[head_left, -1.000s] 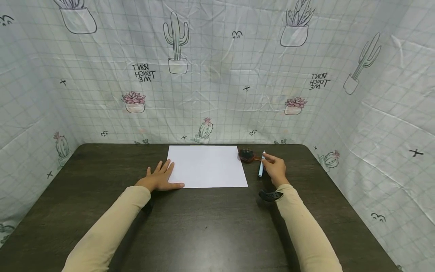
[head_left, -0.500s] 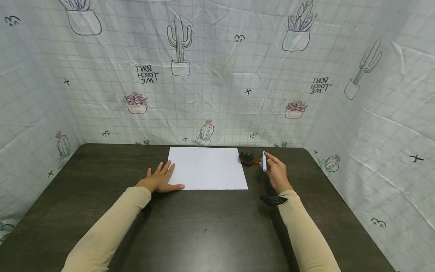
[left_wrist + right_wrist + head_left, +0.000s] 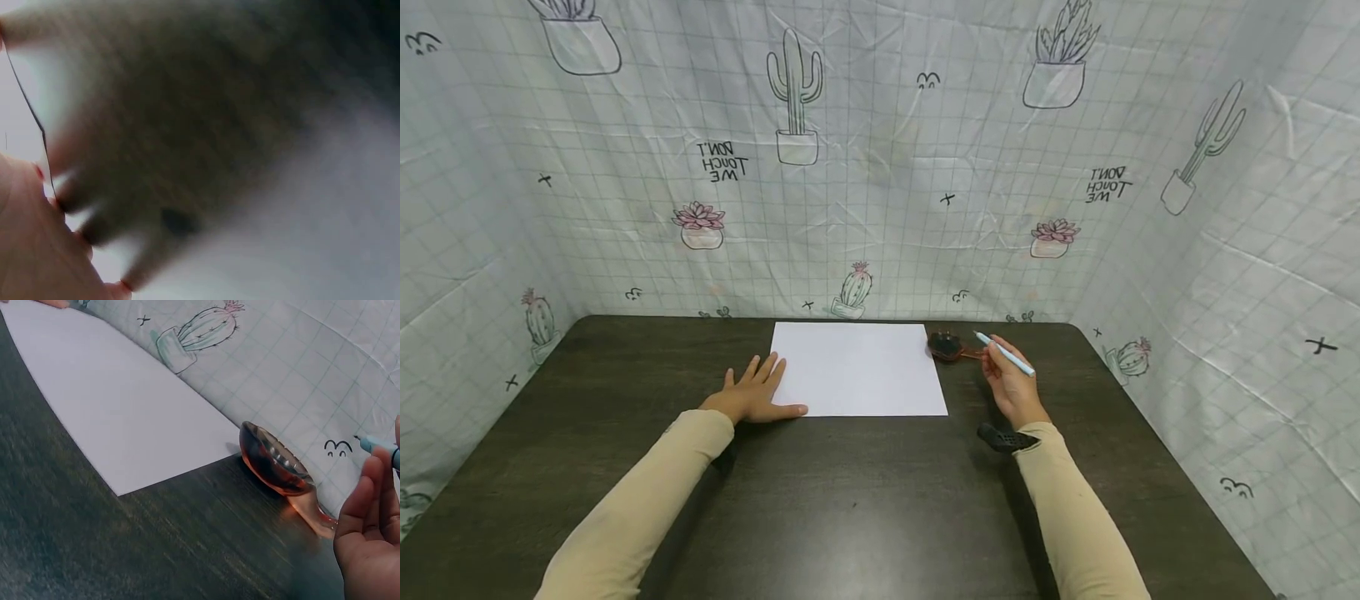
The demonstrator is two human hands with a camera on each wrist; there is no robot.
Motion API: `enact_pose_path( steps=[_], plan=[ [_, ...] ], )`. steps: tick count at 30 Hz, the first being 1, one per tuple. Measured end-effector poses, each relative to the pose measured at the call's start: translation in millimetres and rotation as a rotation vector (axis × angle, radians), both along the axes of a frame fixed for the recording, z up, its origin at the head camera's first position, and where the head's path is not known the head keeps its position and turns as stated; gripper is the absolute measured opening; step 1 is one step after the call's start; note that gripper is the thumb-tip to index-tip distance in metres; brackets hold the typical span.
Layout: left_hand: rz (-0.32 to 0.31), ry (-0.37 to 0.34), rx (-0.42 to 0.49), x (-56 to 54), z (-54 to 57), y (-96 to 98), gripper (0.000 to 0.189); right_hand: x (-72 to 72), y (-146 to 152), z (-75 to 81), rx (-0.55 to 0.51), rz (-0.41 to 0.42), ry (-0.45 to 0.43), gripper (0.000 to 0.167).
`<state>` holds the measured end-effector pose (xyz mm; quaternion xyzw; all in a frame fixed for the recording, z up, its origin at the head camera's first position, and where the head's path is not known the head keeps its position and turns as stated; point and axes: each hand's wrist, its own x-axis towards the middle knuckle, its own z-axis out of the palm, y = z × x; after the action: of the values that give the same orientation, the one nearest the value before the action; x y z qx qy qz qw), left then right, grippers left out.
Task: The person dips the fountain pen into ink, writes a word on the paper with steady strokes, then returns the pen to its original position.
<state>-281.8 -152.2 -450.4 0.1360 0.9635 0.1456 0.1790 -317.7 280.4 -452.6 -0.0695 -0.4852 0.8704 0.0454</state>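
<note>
A white sheet of paper (image 3: 859, 371) lies at the back middle of the dark table. My left hand (image 3: 752, 396) rests on the paper's left side, fingers spread; the left wrist view shows part of that hand (image 3: 37, 244) in blur. To the right of the paper, my right hand (image 3: 1011, 383) holds a light blue pen (image 3: 1011, 357) between thumb and fingers, its tip pointing up-left. The pen's dark tip also shows in the right wrist view, beside the curled fingers (image 3: 373, 487). Just left of this hand lies an amber, see-through, spoon-shaped thing (image 3: 265, 459) with a dark oval head.
The dark wood table (image 3: 850, 508) stretches toward me and out to both sides. A white curtain (image 3: 887, 208) printed with cactus drawings closes off the back and sides. A black watch strap (image 3: 1002, 437) sits on the right wrist.
The right hand has lifted the pen from beside the spoon-shaped thing and turned it, from upright to slanting across the fingers. The left hand and the paper have stayed put.
</note>
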Motion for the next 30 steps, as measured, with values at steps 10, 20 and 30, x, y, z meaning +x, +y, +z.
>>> enact_pose_path(
  steps=[10, 20, 30],
  plan=[
    [-0.004, 0.002, -0.001, 0.6, 2.4, -0.3, 0.106, -1.7, -1, -4.3, 0.03, -0.022, -0.027, 0.007],
    [-0.016, -0.001, -0.002, 1.7, 2.8, -0.2, 0.104, -2.7, 0, -3.3, 0.097, 0.072, 0.027, 0.027],
    [-0.019, -0.011, -0.01, -0.5, 3.1, -1.9, 0.104, -19.6, -11, -1.0, 0.475, -0.038, 0.005, 0.039]
  ],
)
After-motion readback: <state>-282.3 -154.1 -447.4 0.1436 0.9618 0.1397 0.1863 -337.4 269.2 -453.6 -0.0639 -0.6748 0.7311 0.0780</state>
